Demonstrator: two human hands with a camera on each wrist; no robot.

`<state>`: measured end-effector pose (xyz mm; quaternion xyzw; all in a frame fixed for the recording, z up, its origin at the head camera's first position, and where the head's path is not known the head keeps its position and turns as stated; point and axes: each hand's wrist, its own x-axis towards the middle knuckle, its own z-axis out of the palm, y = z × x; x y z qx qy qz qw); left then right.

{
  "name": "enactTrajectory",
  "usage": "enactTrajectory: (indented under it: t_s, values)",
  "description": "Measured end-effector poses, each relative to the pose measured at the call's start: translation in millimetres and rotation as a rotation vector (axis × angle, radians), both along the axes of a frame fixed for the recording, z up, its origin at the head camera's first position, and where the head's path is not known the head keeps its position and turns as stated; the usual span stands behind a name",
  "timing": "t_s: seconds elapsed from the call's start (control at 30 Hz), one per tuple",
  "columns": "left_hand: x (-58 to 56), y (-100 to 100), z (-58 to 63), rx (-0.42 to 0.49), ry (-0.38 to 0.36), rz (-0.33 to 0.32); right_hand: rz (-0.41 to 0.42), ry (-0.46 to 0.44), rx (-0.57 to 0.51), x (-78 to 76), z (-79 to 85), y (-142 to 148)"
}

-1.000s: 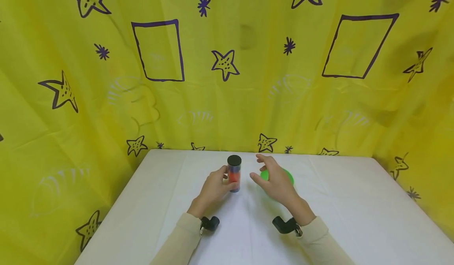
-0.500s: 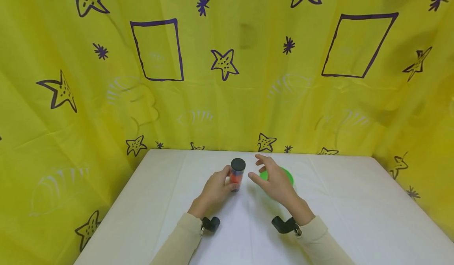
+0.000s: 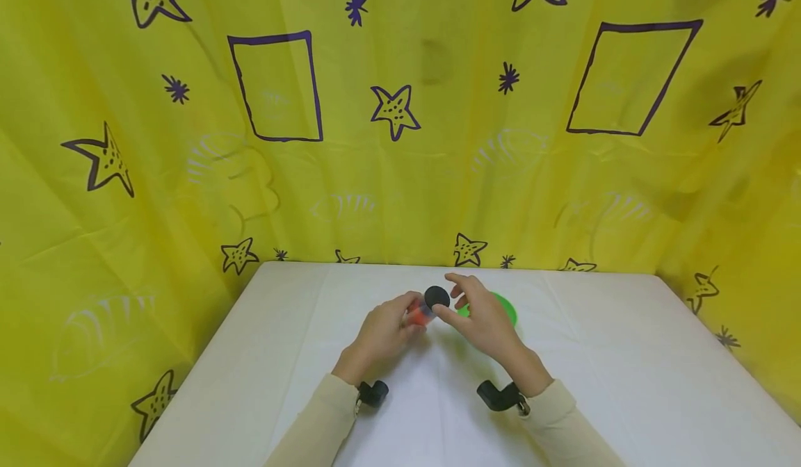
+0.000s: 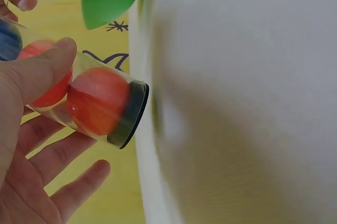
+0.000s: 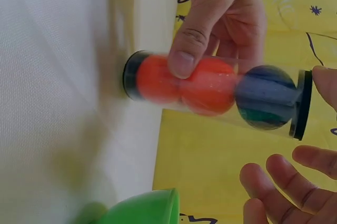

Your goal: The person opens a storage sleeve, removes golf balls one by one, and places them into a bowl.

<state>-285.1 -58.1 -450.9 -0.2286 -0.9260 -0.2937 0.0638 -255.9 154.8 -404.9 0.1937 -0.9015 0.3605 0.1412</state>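
My left hand grips a clear tube off the table, thumb across its side. Inside sit two orange balls and one dark blue ball. A black cap closes the table-side end; the black lid at the other end tips toward my right hand. That hand's thumb is at the lid's edge, touching or nearly so, and its fingers are loosely bent around open air. A green bowl stands behind the right hand, which partly hides it.
A white cloth covers the table. Yellow curtain with drawn stars and frames hangs along the back and sides. Each wrist wears a black camera mount, such as the right mount.
The tube has gone from upright to tilted, its lid swinging right toward my right hand, and its base has come up. My right hand has shifted slightly left.
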Motion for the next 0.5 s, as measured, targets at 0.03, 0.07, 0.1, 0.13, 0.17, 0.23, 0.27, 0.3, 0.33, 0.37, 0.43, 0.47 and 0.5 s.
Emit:
enactTrajectory:
  t_s: [0.03, 0.07, 0.1, 0.13, 0.17, 0.23, 0.27, 0.3, 0.33, 0.37, 0.43, 0.47, 0.5]
  values:
    - [0.3, 0, 1.1, -0.006, 0.004, 0.001, 0.0, 0.002, 0.003, 0.0, 0.0, 0]
    - [0.5, 0, 2.2, -0.008, 0.006, 0.002, 0.0, 0.005, 0.007, -0.2, -0.2, 0]
    - [0.8, -1, 3.6, -0.008, 0.011, 0.003, -0.002, 0.006, 0.011, -0.2, -0.1, 0]
    - [1.1, -1, 5.2, -0.007, 0.016, 0.003, -0.007, 0.008, 0.015, -0.3, 0.0, 0]
    - [1.2, -1, 6.7, -0.007, 0.025, 0.001, -0.012, 0.01, 0.016, -0.3, 0.3, -1]
    - [2.0, -2, 10.1, -0.002, 0.04, -0.005, -0.021, 0.012, 0.018, -0.3, 0.9, -1]
    - [2.0, -3, 11.4, 0.001, 0.048, -0.012, -0.025, 0.013, 0.018, -0.3, 1.4, -1]
    - [2.1, -3, 12.9, -0.002, 0.06, -0.018, -0.029, 0.015, 0.019, -0.1, 2.0, -1]
    - [2.2, -3, 14.2, -0.005, 0.072, -0.024, -0.033, 0.019, 0.022, -0.1, 2.5, -1]
    - [2.2, -4, 15.3, -0.007, 0.08, -0.028, -0.036, 0.022, 0.022, 0.0, 3.2, -1]
    - [2.2, -4, 17.0, -0.008, 0.087, -0.032, -0.048, 0.031, 0.025, 0.3, 4.5, -1]
    - [2.2, -4, 17.7, -0.008, 0.088, -0.034, -0.057, 0.035, 0.026, 0.5, 5.2, -1]
    - [2.1, -4, 18.5, -0.008, 0.087, -0.034, -0.066, 0.038, 0.025, 0.7, 5.8, 0]
